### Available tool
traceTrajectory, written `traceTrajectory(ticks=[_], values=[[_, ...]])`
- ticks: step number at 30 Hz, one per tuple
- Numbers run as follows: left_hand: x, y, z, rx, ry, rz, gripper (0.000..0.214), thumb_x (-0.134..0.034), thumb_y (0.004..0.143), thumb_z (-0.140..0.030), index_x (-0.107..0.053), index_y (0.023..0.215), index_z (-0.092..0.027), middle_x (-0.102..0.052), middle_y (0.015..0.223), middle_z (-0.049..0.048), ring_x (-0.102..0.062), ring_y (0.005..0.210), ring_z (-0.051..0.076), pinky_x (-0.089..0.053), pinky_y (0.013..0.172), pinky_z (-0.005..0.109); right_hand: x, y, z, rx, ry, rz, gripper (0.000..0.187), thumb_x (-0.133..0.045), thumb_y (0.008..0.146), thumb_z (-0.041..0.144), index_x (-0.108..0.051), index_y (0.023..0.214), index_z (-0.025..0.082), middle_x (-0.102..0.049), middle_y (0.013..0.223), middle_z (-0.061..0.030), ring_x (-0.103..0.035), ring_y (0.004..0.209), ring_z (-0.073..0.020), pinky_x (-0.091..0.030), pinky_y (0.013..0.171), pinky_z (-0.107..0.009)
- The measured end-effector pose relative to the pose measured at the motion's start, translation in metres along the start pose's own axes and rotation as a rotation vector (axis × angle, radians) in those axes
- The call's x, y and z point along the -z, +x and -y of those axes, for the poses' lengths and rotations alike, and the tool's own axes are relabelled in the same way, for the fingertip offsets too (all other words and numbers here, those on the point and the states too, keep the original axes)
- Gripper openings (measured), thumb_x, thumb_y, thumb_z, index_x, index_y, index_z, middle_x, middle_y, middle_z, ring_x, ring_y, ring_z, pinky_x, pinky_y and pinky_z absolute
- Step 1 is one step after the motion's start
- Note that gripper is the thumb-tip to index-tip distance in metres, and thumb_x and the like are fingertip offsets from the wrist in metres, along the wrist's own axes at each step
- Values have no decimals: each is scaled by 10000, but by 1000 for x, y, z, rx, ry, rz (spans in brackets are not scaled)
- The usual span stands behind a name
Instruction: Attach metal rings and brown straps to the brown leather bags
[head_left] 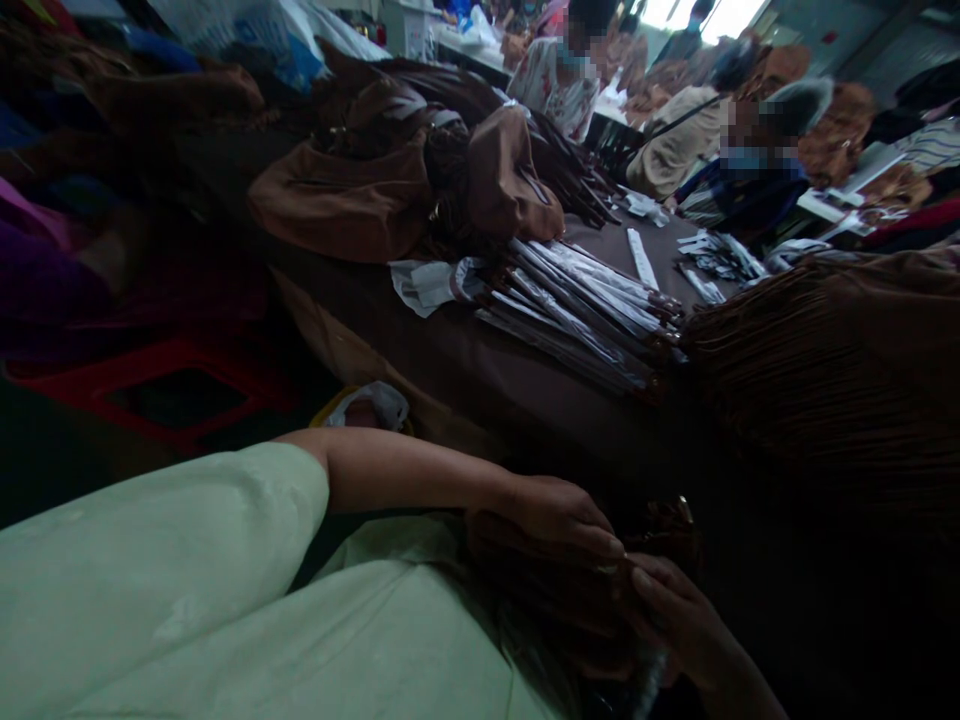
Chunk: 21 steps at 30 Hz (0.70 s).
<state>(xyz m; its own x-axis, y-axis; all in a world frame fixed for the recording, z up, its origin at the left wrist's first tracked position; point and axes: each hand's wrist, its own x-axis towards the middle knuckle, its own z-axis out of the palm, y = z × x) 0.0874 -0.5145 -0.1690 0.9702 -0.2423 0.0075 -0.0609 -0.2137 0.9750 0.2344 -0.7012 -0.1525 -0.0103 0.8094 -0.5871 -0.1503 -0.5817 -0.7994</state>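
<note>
- Dark brown bag, apparently of soft leather or leatherette, lies between the person's hands, just off the near edge of the brown-covered table. Shadow hides much of it, and any support beneath it cannot be made out.
- It would likely handle as light and limp, folding rather than holding a shape. The firmest hold would probably be along its gathered upper part, near the small metal fitting, since the loose folds would slip and sag.
- Its long axis cannot be fixed in the dark. The visible mass seems to run from the hands down toward the bottom of the view, with the fitting at its far top.
- Left hand, reaching out from a pale green sleeve, lies over the top of the bag, its fingers extended toward the other hand.
- Right hand presses against the bag from below, its fingers curled close to the left fingertips. Whether either hand is clenched or merely resting cannot be told.
- Beyond the hands, a large fringed brown bag lies at the table's right. White-wrapped bundles and brown handbags sit farther along, toward seated co-workers.
</note>
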Motion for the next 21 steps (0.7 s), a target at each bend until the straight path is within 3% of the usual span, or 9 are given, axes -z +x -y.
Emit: traceTrajectory(ticks=[3,6,9,12,16,19,21], values=[[2,0,-2,42,-191,47,392,-604,817,-511,-631,940,-140,-603,800,-39,-560,771,115,-416,679,198,-5,1,-3,60,95,-47,411,-658,770,530,-642,673,131,-380,438,47,-269,390,-49,-206,401,-189],[10,2,-4,110,-240,116,448,-706,703,-544,-619,890,-146,-599,779,-43,-560,791,132,-426,691,214,-8,5,-13,84,177,-80,420,-671,738,553,-663,679,137,-379,414,41,-288,390,-64,-246,408,-203],[15,6,-4,164,-217,188,472,-718,681,-558,-618,895,-149,-612,794,-40,-564,812,146,-434,710,231,-6,8,-19,86,198,-107,404,-694,726,542,-669,703,138,-373,415,51,-261,384,-49,-235,395,-185],[13,8,-2,196,-185,185,438,-667,735,-560,-615,874,-148,-596,778,-42,-557,780,139,-434,684,228,-2,7,-17,56,189,-149,395,-719,706,530,-661,668,141,-418,440,37,-293,381,-53,-266,382,-187],[6,4,-6,141,-120,23,359,-449,919,-463,-599,976,-142,-614,885,-12,-570,817,124,-432,691,206,-2,3,-6,26,180,-303,389,-783,635,520,-700,772,164,-544,554,-2,-412,458,-97,-360,428,-213],[2,-1,-14,115,212,-140,341,-354,961,-433,-580,1099,-218,-650,978,-9,-597,836,126,-412,679,208,-4,3,-5,20,167,-317,363,-768,662,511,-654,692,167,-523,562,10,-414,488,-95,-382,480,-219],[-2,-3,-17,149,495,-170,342,-344,957,-465,-597,1083,-273,-682,945,-16,-615,768,136,-380,597,217,-5,5,-10,12,113,-287,374,-733,710,505,-595,652,162,-460,539,37,-350,464,-71,-326,459,-201]])
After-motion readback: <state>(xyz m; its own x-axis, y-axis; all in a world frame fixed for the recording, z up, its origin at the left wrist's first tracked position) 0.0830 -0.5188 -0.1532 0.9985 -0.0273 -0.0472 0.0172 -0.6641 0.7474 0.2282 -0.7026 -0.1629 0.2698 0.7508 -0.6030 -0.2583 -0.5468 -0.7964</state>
